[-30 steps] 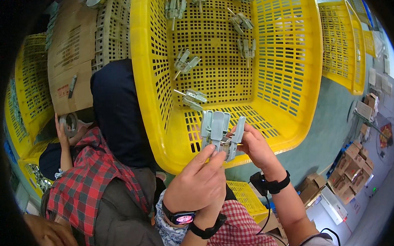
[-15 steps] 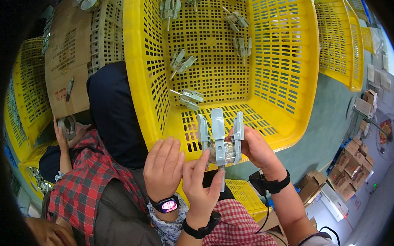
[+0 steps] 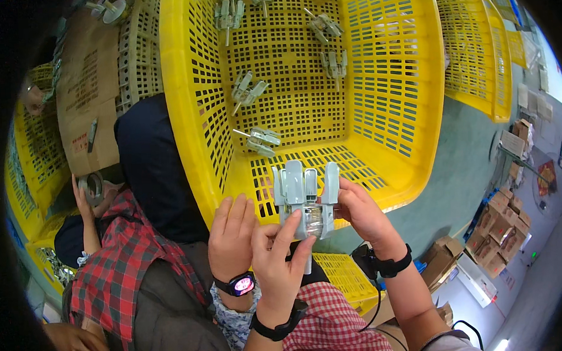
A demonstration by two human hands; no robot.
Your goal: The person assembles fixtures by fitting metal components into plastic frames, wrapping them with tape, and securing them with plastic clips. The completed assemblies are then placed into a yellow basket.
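Note:
Both my hands hold a grey plastic assembly (image 3: 295, 181) with upright paddle-shaped arms, a clear and shiny middle and a grey stem pointing down. It is just above the near rim of a large yellow perforated basket (image 3: 177, 123). My left hand (image 3: 275, 259) pinches the lower middle between thumb and fingers. My right hand (image 3: 366, 217) grips the right side, its fingertips partly hidden behind the part. In the basket lie several similar grey assemblies, among them one at the left (image 3: 249, 90), one nearer me (image 3: 260, 141) and one farther right (image 3: 334, 66).
Another person's hand (image 3: 232, 237) with a smartwatch rests beside my left hand. A person in a red checked garment (image 3: 114, 258) sits at left, near a tape roll (image 3: 94, 187) and cardboard (image 3: 88, 136). Another yellow basket (image 3: 475, 57) and cardboard boxes (image 3: 502, 217) stand at right.
The grey assembly has turned in my hands, so more of its arms now show. The view has shifted slightly, and the basket sits a little farther left in it.

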